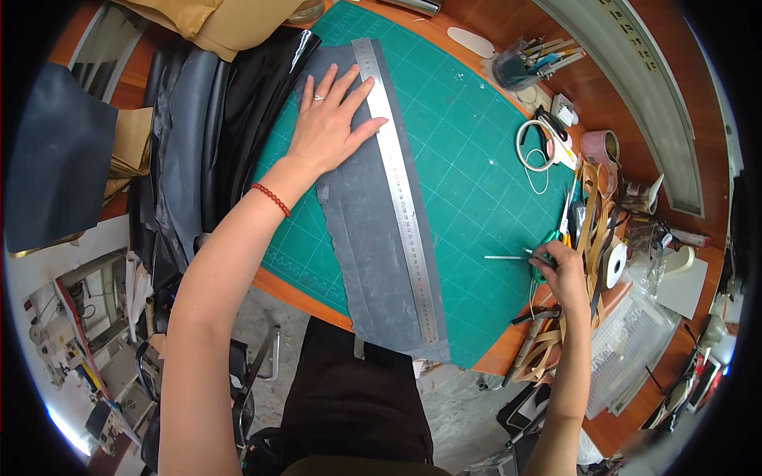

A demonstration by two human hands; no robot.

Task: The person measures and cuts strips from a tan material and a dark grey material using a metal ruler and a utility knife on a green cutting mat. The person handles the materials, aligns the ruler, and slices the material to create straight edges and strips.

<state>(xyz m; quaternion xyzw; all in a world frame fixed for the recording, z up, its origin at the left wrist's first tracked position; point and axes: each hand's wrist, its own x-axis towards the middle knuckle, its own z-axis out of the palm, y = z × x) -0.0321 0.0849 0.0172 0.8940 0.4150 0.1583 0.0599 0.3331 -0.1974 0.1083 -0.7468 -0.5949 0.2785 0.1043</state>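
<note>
My left hand [329, 123] lies flat with fingers spread, pressing on a piece of dark grey leather [365, 262]. Its thumb and index finger touch the long steel ruler [401, 190], which lies lengthwise along the leather's right side. The leather's left edge is ragged. At the right of the mat, my right hand [565, 274] has its fingers curled together by a green-handled tool [541, 274]. A thin whitish stick [502, 257] points left from near those fingertips. The fingers partly hide what they grip, so I cannot make it out.
The green cutting mat [468, 151] covers much of the wooden table. Rolled dark leather [190, 143] stands along the left. On the right are leather straps [591, 214], a white spool [613, 264], a coiled white cord [533, 147] and a pen holder [514, 70].
</note>
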